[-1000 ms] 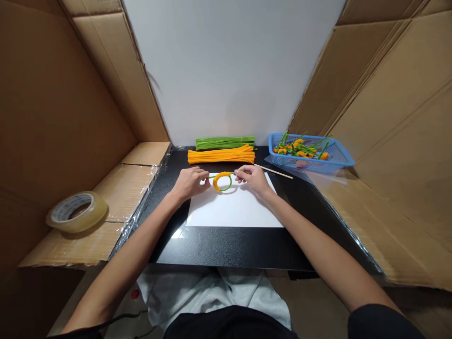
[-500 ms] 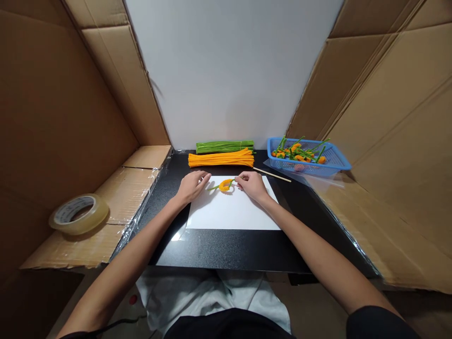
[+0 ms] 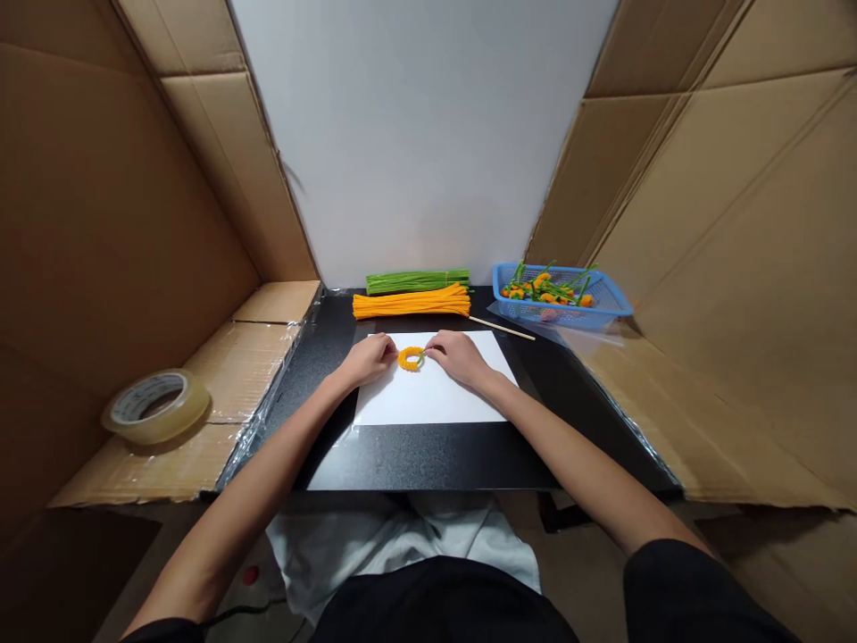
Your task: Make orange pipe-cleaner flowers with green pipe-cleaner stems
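Observation:
A ring of coiled orange pipe cleaner with a green pipe cleaner at its right side is held just above a sheet of white paper. From the right, my right hand pinches the green end beside the ring. My left hand is closed at the ring's left side, its fingertips together at the green pipe cleaner's other end, which its fingers mostly hide.
Behind the paper lie bundles of orange pipe cleaners and green pipe cleaners, with a thin wooden stick beside them. A blue basket at back right holds several orange-and-green pieces. Clear tape rests on cardboard at left.
My left hand has closed from open fingers onto the left end of the green pipe cleaner. The orange loop has turned and now shows as a rounder ring. The view has shifted slightly.

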{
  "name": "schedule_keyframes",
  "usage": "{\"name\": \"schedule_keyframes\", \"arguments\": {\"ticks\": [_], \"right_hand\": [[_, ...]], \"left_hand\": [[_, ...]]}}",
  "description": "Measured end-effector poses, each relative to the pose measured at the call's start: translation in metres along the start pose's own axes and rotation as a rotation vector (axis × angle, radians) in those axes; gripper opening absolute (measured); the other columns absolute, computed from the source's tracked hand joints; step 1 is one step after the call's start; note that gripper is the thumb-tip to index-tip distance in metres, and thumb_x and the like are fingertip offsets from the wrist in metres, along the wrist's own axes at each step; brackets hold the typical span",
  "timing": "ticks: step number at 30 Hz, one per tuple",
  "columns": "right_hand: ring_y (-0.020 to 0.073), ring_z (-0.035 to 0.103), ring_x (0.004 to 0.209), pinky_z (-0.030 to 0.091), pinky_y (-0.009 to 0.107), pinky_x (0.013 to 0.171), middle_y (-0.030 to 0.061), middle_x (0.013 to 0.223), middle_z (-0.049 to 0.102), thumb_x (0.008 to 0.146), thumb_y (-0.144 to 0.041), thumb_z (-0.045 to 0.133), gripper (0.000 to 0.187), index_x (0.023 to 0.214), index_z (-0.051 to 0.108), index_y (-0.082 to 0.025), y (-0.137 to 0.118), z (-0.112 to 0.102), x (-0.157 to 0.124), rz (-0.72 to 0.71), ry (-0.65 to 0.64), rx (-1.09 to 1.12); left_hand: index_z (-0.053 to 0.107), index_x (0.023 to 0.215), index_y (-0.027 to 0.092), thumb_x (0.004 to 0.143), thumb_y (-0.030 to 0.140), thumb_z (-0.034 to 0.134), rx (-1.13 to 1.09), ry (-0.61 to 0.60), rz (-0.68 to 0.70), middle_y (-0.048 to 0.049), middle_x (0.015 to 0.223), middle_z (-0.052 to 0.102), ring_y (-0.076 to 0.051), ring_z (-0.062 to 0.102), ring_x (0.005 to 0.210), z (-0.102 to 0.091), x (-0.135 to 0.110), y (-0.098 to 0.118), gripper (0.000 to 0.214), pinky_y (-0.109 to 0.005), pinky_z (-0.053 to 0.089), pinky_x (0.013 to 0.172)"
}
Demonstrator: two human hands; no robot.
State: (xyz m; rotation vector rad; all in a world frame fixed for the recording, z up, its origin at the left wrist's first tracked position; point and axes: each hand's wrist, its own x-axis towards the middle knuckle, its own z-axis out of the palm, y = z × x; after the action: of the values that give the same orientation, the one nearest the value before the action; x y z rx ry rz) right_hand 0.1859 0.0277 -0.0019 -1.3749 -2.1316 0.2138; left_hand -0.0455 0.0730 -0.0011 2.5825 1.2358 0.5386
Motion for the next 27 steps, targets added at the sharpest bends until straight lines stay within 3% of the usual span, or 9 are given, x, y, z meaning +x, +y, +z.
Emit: {"name": "schedule_keyframes", "arguments": {"ticks": [4,10,16,22,27], "right_hand": [[0.0207,0.064,0.086,0.042,0.030,0.075,0.0100,0.090,0.073,0.091,-0.016,0.061,0.016,0.088,0.077,-0.017,0.007,0.001,0.002,-0.068,-0.012,-0.141],[0.0203,0.065,0.081,0.043,0.030,0.076,0.0096,0.086,0.073,0.087,-0.013,0.060,0.018,0.084,0.078,-0.015,0.033,-0.015,0.004,-0.051,0.032,-0.164],[0.0210,0.065,0.080,0.043,0.030,0.074,0.0101,0.085,0.075,0.084,-0.010,0.059,0.020,0.083,0.079,-0.016,0.047,-0.024,0.003,-0.075,0.036,-0.209],[0.0207,0.064,0.080,0.042,0.029,0.072,0.0099,0.082,0.073,0.083,-0.004,0.055,0.026,0.080,0.078,-0.015,0.046,-0.026,0.008,-0.129,0.045,-0.272],[0.0196,0.063,0.080,0.042,0.028,0.073,0.0097,0.084,0.072,0.087,-0.006,0.054,0.024,0.082,0.075,-0.014,0.027,-0.020,0.005,-0.189,0.084,-0.278]], "left_hand": [[0.064,0.090,0.017,0.087,0.012,0.051,0.239,0.077,0.070,-0.0120,0.090,0.068,-0.024,0.063,0.087,-0.005,-0.001,-0.010,0.014,-0.033,0.046,0.077],[0.067,0.090,0.017,0.091,0.013,0.046,0.264,0.163,0.102,-0.0129,0.094,0.068,-0.025,0.063,0.092,-0.019,-0.008,-0.042,0.021,-0.035,0.045,0.082],[0.067,0.093,0.017,0.092,0.013,0.044,0.276,0.138,0.147,-0.0116,0.095,0.068,-0.023,0.063,0.095,-0.017,-0.007,-0.049,0.023,-0.033,0.046,0.086],[0.068,0.093,0.017,0.092,0.012,0.045,0.268,0.197,0.111,-0.0113,0.096,0.068,-0.023,0.062,0.094,-0.019,-0.009,-0.052,0.023,-0.031,0.046,0.083],[0.069,0.093,0.016,0.091,0.013,0.045,0.355,0.179,0.049,-0.0124,0.095,0.069,-0.026,0.062,0.093,-0.023,-0.013,-0.053,0.024,-0.035,0.047,0.082]]}}
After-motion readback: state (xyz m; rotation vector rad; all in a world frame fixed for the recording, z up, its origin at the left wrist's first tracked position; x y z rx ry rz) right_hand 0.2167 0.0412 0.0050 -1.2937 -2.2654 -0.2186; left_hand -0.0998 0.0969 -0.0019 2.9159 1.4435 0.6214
